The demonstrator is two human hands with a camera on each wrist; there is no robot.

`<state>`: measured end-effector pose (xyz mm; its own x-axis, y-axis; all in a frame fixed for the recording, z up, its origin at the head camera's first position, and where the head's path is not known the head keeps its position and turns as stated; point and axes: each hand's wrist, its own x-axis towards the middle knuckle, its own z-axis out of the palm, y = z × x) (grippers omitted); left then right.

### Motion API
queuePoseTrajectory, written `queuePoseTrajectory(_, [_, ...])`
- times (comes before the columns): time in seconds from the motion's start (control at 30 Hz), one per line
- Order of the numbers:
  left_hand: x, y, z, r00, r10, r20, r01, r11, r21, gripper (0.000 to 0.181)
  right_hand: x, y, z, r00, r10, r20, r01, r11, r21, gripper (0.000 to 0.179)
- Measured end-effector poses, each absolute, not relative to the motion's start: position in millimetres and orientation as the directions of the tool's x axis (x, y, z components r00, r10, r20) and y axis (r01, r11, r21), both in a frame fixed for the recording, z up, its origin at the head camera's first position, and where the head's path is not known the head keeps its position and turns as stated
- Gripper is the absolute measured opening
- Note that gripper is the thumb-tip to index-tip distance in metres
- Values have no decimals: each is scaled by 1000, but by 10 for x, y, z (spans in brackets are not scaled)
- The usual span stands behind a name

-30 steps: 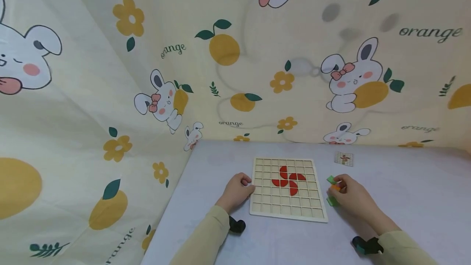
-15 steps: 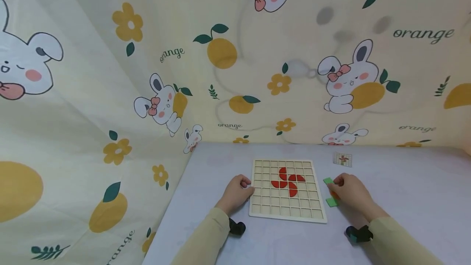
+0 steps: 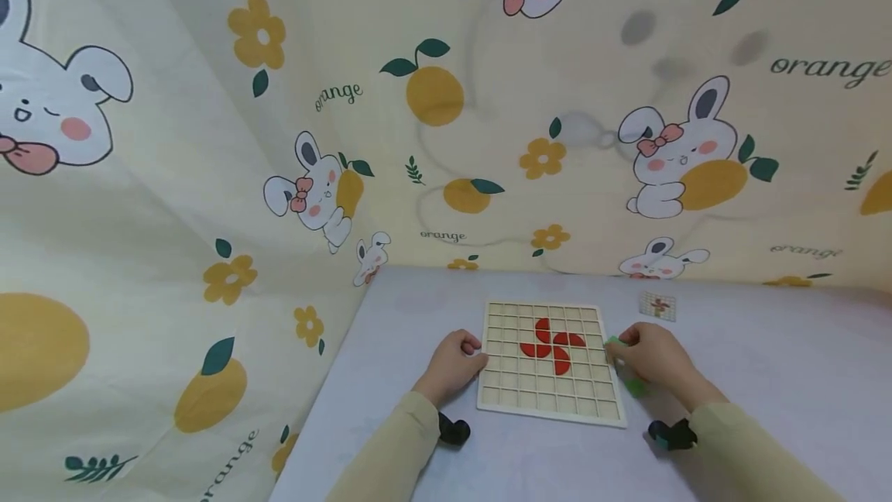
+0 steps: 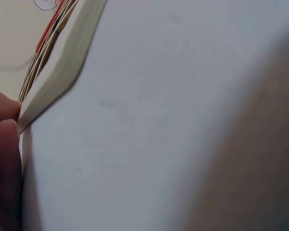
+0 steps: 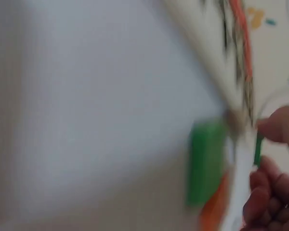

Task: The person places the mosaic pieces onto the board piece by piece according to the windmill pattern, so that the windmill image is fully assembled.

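Note:
A square wooden grid board (image 3: 509,390) lies flat on the table, with several red rounded tiles (image 3: 561,362) set in a pinwheel at its middle. At its left edge is my left hand (image 3: 449,366), thumb and index fingertips right against the rim. My right hand (image 3: 655,355) pinches a thin green tile (image 5: 258,150) between thumb and fingers, close to the board's right edge. Beneath that hand a second green tile (image 3: 635,386) lies on the table, and an orange tile (image 5: 214,207) shows beside it in the right wrist view, hidden in the head view.
A small picture card (image 3: 658,306) with a red pinwheel on a grid lies behind the right hand. Printed cloth (image 3: 488,138) with rabbits and oranges hangs behind and left of the white table (image 3: 536,463). Dark straps with cameras (image 3: 454,431) sit at both wrists.
The right hand has lifted a green tile off the table and moved left with it to the board's edge. An orange tile it touched earlier stays behind. The left hand keeps its place.

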<state>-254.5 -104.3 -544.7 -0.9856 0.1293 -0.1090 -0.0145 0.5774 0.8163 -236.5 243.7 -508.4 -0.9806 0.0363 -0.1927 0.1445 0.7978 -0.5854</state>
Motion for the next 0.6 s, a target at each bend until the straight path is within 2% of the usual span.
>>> queuePoseTrajectory(0.2, [-2562,-1023,-5468,-986,123,-110,-18,581,814,21,-2327,2019,-5015,-990,-135,-50,-69,745,-663,34])
queuePoseTrajectory(0.37, [-2563,-1007,-5472,-984,130,-122,-26,570,821,21,-2344,1756,-5104,-977,-204,-53,-117,732,-671,28])
queuePoseTrajectory(0.6, [-2559,-1020,-5479,-986,117,-116,-26,587,809,21,-2373,1606,-5242,-973,-219,-78,-119,757,-642,28])
